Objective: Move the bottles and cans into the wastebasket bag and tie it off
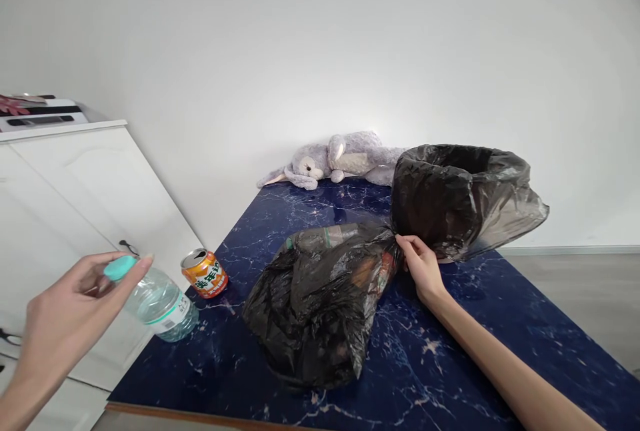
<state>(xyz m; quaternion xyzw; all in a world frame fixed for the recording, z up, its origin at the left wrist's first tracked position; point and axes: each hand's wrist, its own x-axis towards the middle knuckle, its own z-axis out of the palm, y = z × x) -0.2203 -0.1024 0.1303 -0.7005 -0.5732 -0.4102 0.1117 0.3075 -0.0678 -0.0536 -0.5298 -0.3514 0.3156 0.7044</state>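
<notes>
My left hand [80,304] is at the top of a clear plastic water bottle [167,307], its thumb and fingers around the turquoise cap. The bottle leans toward the hand, its base by the table's left edge. My right hand [421,264] pinches the gathered neck of a filled black garbage bag [320,304], which lies on its side on the table. Bottle-like shapes and an orange-red item show through its thin film. Between bottle and bag stands an opened orange drink can [205,274].
A bin lined with a black bag [435,197] stands at the right, behind my right hand. A grey plush rabbit [345,157] lies against the wall at the table's back. White cabinets [75,197] stand left of the blue marbled table [420,364].
</notes>
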